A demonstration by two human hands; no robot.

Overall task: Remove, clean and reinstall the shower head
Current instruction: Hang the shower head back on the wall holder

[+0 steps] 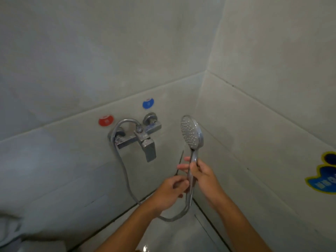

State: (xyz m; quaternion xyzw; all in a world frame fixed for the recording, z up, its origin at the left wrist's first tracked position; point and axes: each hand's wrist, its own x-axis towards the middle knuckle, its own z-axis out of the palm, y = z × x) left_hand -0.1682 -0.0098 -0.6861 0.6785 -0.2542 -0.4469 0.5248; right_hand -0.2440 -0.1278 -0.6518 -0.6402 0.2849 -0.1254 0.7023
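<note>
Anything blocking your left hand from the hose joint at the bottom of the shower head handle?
Nothing visible. The left hand is already at the lower handle of the shower head, which the right hand grips higher up.

Both bare forearms are extended from six o'clock up toward the centre, converging. The right hand [201, 174] is raised at about four o'clock of centre, fingers curled round the shower head handle [192, 166], fingertips shown at its left. The left hand [171, 192] is held just below and left, fingers curled, thumb and fingertips pinched at the handle's lower end.
</note>
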